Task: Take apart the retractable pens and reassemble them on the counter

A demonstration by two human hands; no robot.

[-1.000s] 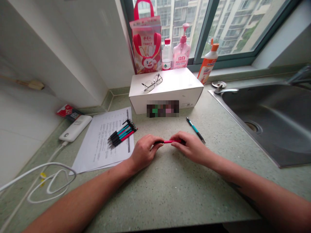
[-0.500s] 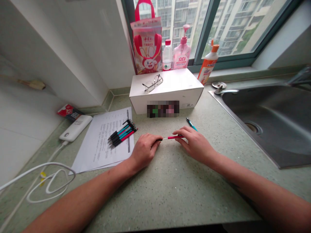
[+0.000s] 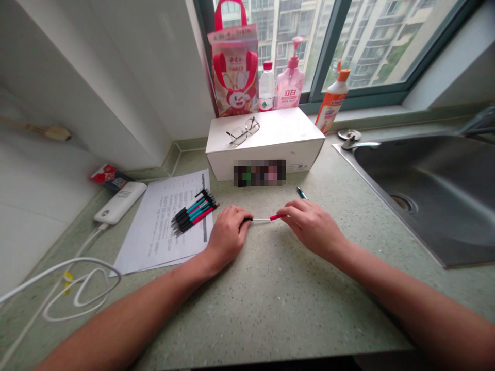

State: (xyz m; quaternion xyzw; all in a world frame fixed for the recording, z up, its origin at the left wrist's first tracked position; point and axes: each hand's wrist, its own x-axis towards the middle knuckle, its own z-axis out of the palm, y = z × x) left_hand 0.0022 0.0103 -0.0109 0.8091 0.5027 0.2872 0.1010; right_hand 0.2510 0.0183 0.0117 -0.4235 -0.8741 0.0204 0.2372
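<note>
My left hand (image 3: 228,233) is closed around the black tip end of a red pen, with the thin white refill (image 3: 261,219) showing between my hands. My right hand (image 3: 313,225) pinches the red barrel (image 3: 277,217) of the same pen, pulled apart from the tip. Both hands rest low over the green speckled counter (image 3: 270,299). A teal pen (image 3: 301,192) lies just behind my right hand, mostly hidden by it. A bundle of several black, teal and red pens (image 3: 194,211) lies on a printed sheet of paper (image 3: 166,226) left of my left hand.
A white box (image 3: 266,139) with glasses (image 3: 242,131) on it stands behind my hands. A red gift bag (image 3: 234,67), bottles and a pink soap pump (image 3: 289,82) line the window sill. A steel sink (image 3: 433,190) is at right; a power bank (image 3: 119,202) and white cable (image 3: 77,288) at left.
The red pen has come apart: my right hand drew the barrel to the right while the left kept the tip, baring the white refill. Both hands shifted slightly away from me.
</note>
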